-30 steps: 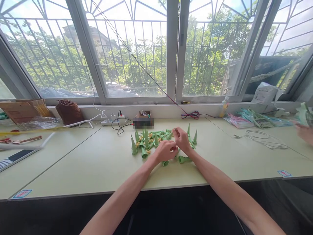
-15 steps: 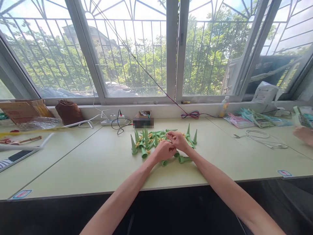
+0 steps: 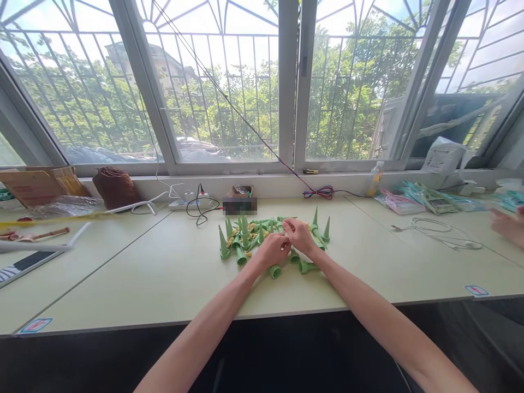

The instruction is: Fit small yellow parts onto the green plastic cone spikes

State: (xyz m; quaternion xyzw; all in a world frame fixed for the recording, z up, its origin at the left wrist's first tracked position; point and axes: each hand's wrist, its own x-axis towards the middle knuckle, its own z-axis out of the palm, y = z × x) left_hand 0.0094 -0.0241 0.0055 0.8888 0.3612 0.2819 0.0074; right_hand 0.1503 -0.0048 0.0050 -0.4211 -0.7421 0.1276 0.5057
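Observation:
A pile of green plastic cones (image 3: 245,240) with small yellow bits lies in the middle of the pale green table (image 3: 164,273). Some cones stand upright (image 3: 326,229), others lie on their sides (image 3: 307,267). Both my hands meet over the right part of the pile. My left hand (image 3: 273,250) is curled, fingers closed on something small I cannot make out. My right hand (image 3: 301,236) pinches a small piece right against my left fingers.
A power strip with cables (image 3: 192,204) and a small box (image 3: 239,200) sit by the window sill. A brown pouch (image 3: 116,187) and cardboard (image 3: 33,185) are at the left. Packets (image 3: 426,201) and a white cable (image 3: 442,232) lie at the right, where another person's hand (image 3: 507,226) shows.
My right hand has come down and left from a raised position to meet my left hand over the pile. The other person's hand at the right edge has shifted slightly.

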